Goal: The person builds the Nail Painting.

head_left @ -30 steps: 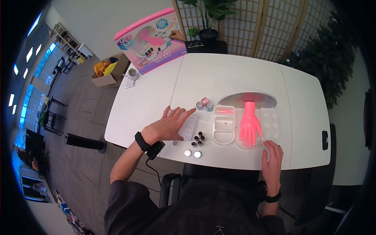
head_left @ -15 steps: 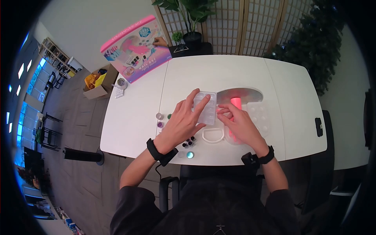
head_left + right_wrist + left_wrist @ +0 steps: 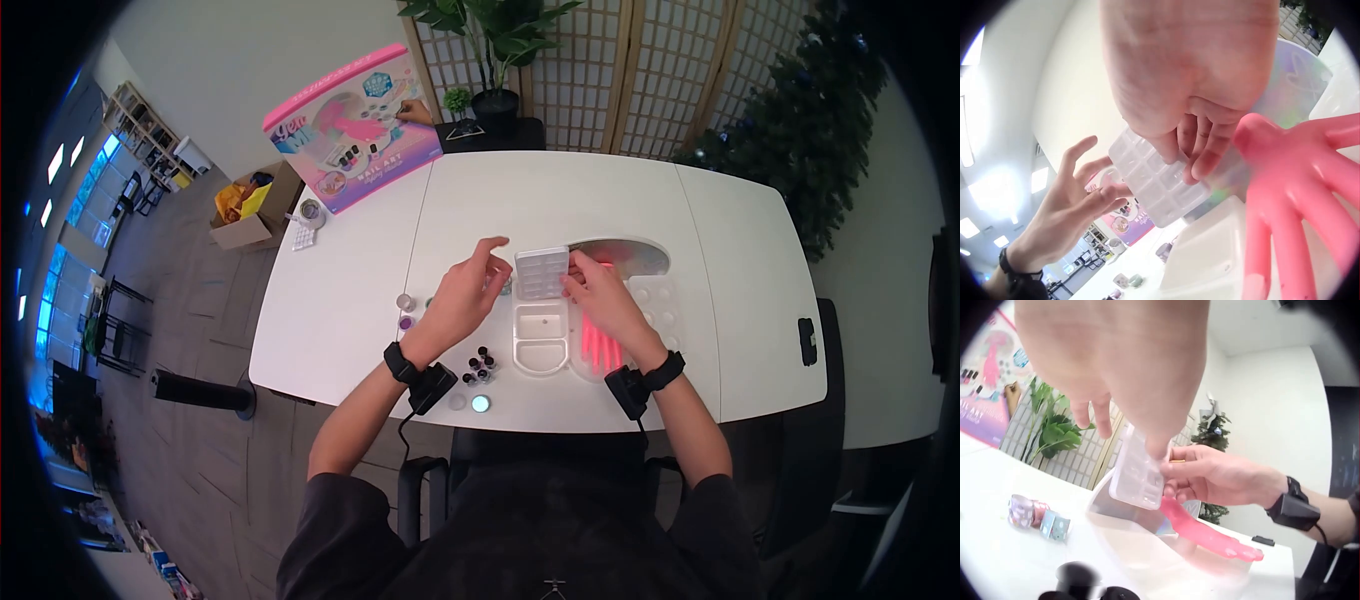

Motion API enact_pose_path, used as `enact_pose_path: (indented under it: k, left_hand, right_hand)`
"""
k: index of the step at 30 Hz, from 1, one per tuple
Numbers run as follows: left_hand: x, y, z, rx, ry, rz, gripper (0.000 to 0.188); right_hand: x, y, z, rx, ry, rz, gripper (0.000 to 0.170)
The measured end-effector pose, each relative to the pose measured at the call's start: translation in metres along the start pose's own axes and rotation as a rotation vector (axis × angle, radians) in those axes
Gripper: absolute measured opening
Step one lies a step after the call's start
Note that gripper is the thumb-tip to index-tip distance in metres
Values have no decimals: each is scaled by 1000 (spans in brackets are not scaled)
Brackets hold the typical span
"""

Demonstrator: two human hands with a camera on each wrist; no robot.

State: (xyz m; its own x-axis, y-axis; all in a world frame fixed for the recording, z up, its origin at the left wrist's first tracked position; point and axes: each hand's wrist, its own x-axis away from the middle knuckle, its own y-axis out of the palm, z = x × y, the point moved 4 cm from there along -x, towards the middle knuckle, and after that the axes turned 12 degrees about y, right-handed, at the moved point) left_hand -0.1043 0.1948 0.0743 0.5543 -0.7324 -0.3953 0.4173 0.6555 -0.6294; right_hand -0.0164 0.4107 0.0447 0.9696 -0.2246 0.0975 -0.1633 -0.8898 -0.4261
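Note:
My right hand [image 3: 605, 302] grips the right edge of a clear compartment case [image 3: 541, 272], with thumb and fingertips on it in the right wrist view. The case is tilted up above the back of a white divided tray [image 3: 543, 340]. My left hand [image 3: 462, 305] is by the case's left edge, its index finger [image 3: 1082, 149] raised and the others loosely bent. Under my right forearm lies a pink model hand [image 3: 1297, 181], partly hidden in the head view. Small black-capped bottles [image 3: 480, 364] cluster in front of my left hand.
A shiny half-round panel [image 3: 635, 257] stands behind the model hand. To its right is a clear tray with round wells [image 3: 660, 305]. Small jars [image 3: 405, 302] and rolls of patterned tape [image 3: 1021, 511] sit at the left. A nail art box [image 3: 355, 125] stands at the back left.
My left hand crossed to the right carrying the compartment case, then drew back from it. My right hand came in from the table's front edge and took the case, which now tilts over the tray.

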Motion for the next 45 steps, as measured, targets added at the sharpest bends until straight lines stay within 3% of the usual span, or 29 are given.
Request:
enact_pose_path:
  k: [6, 19, 26, 28, 31, 32, 34, 37, 42, 45]
  left_hand:
    - [-2, 13, -23, 26, -74, -54, 20]
    - [-1, 18, -29, -74, -113, -127, 24]
    - [-2, 13, -25, -157, -95, -129, 23]
    - [0, 10, -26, -149, -110, -112, 24]
    - [13, -16, -26, -98, -122, -33, 23]
    - [21, -28, -23, -90, -200, -20, 23]
    - [38, -45, -26, -86, -289, -1, 23]
    - [58, -59, -32, -99, -317, 80, 22]
    - [62, -41, -46, -217, -161, -14, 22]
    - [47, -24, -40, -251, -179, -88, 24]
  right_hand:
    - [-1, 5, 3, 47, 40, 0, 22]
    - [1, 5, -15, 417, 84, 15, 32]
    - [26, -14, -40, 346, 116, 140, 34]
    - [37, -19, -43, 372, 50, 204, 33]
    - [56, -28, -37, 379, 62, 176, 34]
    - [69, -30, -41, 377, 64, 171, 34]
    - [95, -36, -44, 235, 244, 106, 32]
    - [122, -34, -28, 178, 289, 87, 31]
    - [142, -18, -12, 227, 209, 91, 29]
    - [150, -8, -6, 272, 156, 84, 28]
